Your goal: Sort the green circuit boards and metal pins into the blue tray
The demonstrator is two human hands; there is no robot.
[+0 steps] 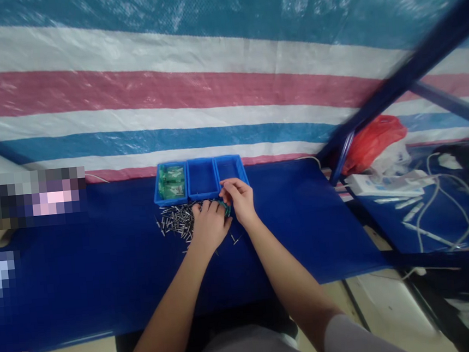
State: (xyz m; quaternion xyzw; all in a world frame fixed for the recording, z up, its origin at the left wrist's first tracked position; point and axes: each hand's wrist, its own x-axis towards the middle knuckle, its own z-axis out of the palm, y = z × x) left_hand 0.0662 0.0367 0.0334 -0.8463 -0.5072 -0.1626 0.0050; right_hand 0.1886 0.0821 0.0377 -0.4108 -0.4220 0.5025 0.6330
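Note:
A loose heap of small metal pins that look like rivets lies on the blue table in front of a blue three-part tray. Over the heap's right side is my left hand, palm down, its fingers spread and touching the pieces. My right hand is just to the right, before the tray's right compartment, with thumb and fingers drawn together; whatever they pinch is too small to make out. Between both hands shows a bit of green material, partly hidden. Green packets fill the tray's left compartment.
Blue table surface runs to both sides. A striped plastic sheet hangs behind it. At right stand a blue metal frame, a red bag and white cables. One stray pin lies below my right hand.

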